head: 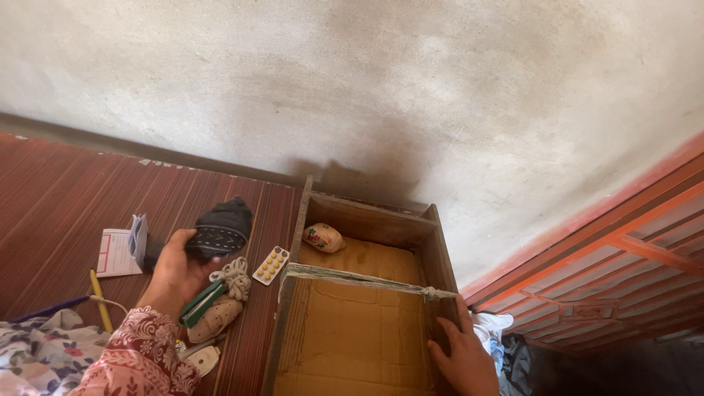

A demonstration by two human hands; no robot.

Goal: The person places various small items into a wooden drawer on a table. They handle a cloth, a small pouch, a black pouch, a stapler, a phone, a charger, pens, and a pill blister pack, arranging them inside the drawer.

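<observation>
Left of centre in the frame, the left hand [174,273], in a red patterned sleeve [139,356], grasps a dark knitted bundle [220,229] lying on the brown ribbed surface [66,198]. Just right of it lie a coil of white cord [235,275], a blister strip of yellow tablets [270,265], a green-handled tool [202,302] and a beige pouch [214,320]. A folded paper [117,253] and a yellow pencil [100,301] sit to the left. At lower centre, the right hand [463,357] rests open, fingers spread, on the right wall of an open wooden box [433,257] lined with cardboard. A small floral packet [323,237] lies in its far left corner; a taut string [352,277] crosses it.
</observation>
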